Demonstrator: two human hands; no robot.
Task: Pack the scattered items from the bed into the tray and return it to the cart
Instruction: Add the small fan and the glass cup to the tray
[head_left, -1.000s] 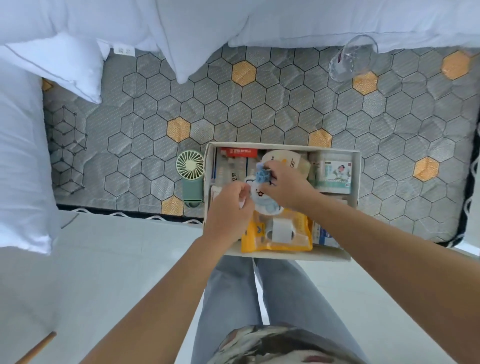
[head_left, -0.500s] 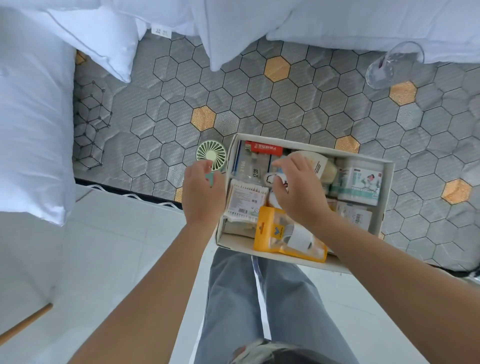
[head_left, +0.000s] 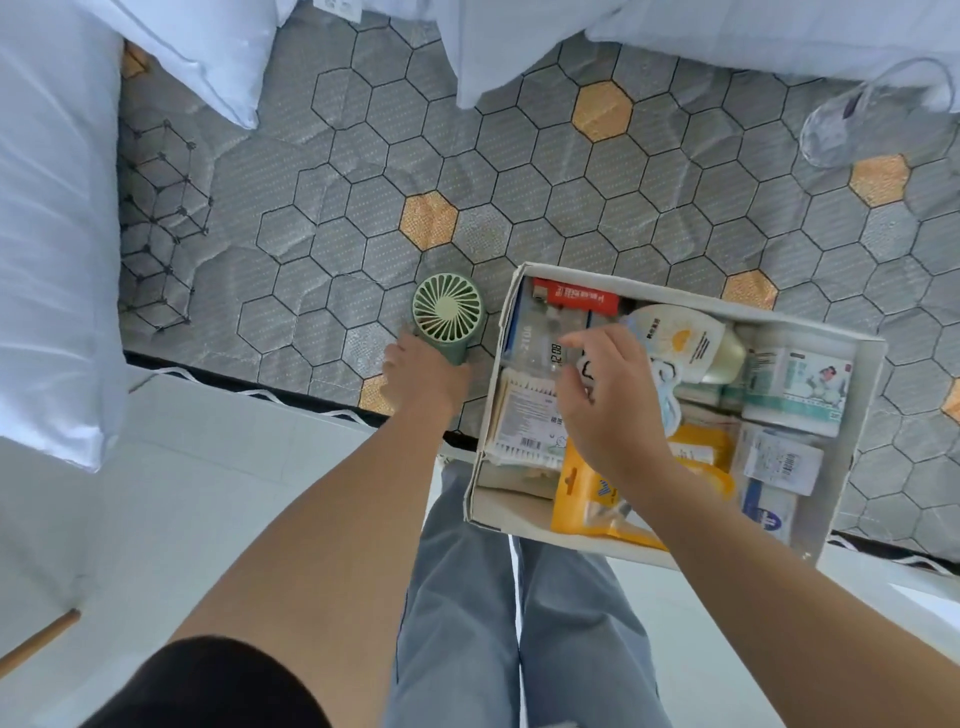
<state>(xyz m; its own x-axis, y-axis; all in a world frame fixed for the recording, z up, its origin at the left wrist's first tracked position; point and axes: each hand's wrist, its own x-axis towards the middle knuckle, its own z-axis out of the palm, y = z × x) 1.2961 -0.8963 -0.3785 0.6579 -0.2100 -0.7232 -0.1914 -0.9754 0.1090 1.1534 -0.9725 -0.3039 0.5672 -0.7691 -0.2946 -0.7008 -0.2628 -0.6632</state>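
Nearest to us we see our grey trousers (head_left: 467, 613) and the white floor (head_left: 208, 493), with our two bare arms reaching forward over them. Our left hand (head_left: 423, 376) is at the edge of the bed (head_left: 332, 208), and its fingers are closed around the handle of the green fan (head_left: 448, 317). The round head of the fan lies on the grey cover, just beside the left wall of the tray (head_left: 491, 499).

Our right hand (head_left: 610, 410) is over the inside of the tray with the fingers loosely bent downward. We cannot tell if it holds something, because the hand hides what is under it.

The tray rests on the near edge of the bed, with its near side out over the floor. It is full of things: a yellow pouch (head_left: 587, 499) in the near part, a pack of cotton swabs (head_left: 527, 415) on the left, small white boxes (head_left: 779, 457) on the right, a white bottle (head_left: 685, 343) lying in the middle, and a box with a red label (head_left: 582, 299) at the far wall.

Further on the bed, well apart from the tray, a clear glass (head_left: 872, 119) lies on its side at the far right. White pillows (head_left: 208, 47) lie along the far side and the left.
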